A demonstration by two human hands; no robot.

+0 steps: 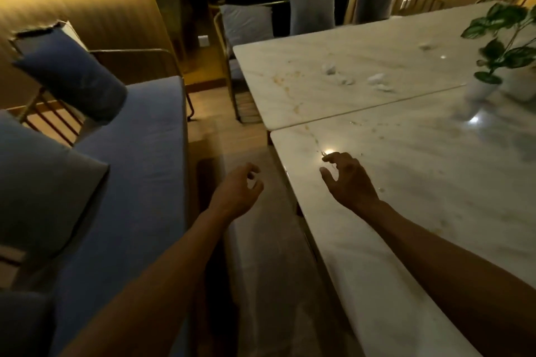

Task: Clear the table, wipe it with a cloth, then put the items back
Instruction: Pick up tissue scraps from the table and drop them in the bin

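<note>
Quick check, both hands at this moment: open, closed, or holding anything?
Left hand: open, fingers loosely curled, holding nothing, off the table's edge.
Right hand: open, fingers relaxed, holding nothing, over the marble table.

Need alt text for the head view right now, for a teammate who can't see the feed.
Two bare hands reach forward with nothing in their grip: the right hand over the near marble table, the left hand over the gap beside a blue bench. Brownish stains and crumpled white scraps mark the far table, and a potted plant stands at the right.
</note>
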